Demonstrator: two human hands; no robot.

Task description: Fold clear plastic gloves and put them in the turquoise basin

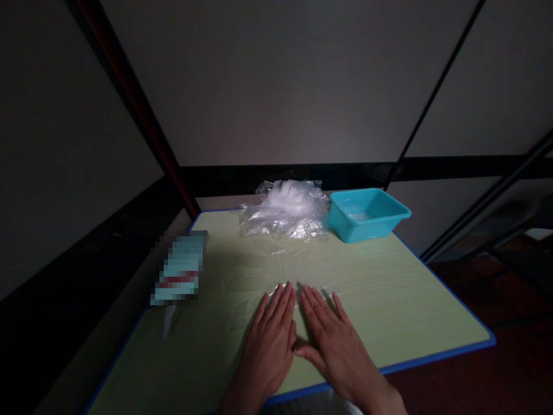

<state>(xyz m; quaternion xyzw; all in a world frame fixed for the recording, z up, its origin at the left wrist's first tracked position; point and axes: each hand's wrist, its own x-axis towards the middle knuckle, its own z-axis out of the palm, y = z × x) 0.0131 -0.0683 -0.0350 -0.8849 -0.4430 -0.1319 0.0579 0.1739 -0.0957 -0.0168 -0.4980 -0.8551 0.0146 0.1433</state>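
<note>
My left hand (272, 334) lies palm down near the table's front edge, its fingers stretched forward. Beside it, my right hand (330, 334) rests flat too, with the thumb reaching toward the left hand. Under and just beyond the fingertips is a thin clear plastic bag (280, 262), spread flat; its outline is hard to make out against the tabletop. Farther back sits a crumpled heap of clear plastic bags (287, 207). Neither hand grips anything.
The pale yellow table (415, 300) has a blue edge. A turquoise plastic basin (367, 216) stands at the back right. A pixelated light-green item (179, 271) lies at the left edge. Wall panels (280, 86) rise behind the table.
</note>
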